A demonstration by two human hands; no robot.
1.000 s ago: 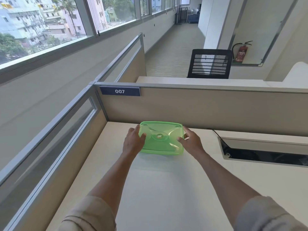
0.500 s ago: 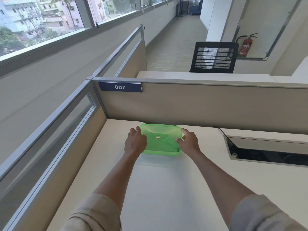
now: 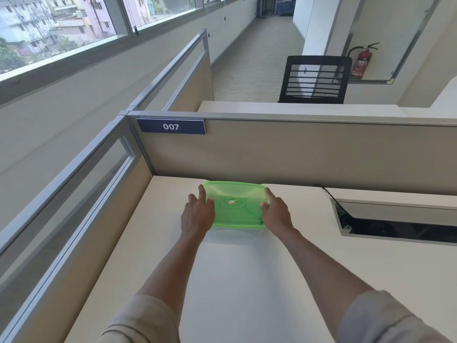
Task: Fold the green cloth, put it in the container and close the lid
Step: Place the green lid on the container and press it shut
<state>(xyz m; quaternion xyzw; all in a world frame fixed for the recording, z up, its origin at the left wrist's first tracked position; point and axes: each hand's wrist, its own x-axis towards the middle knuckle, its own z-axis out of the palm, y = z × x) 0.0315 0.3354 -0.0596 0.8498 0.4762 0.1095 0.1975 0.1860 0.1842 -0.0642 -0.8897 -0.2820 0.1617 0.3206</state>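
A translucent green container with its lid on rests on the desk close to the back partition. My left hand grips its left side, thumb pressed on the lid. My right hand grips its right side, thumb on the lid too. The green cloth is not visible; the green plastic hides whatever is inside.
The beige partition with a blue "007" plate stands right behind the container, and a glass side panel runs along the left. A cable slot with a raised flap opens in the desk at right.
Both hands have slid the container away from me toward the back partition and set it flat on the desk; the front edge, raised earlier, now lies down.
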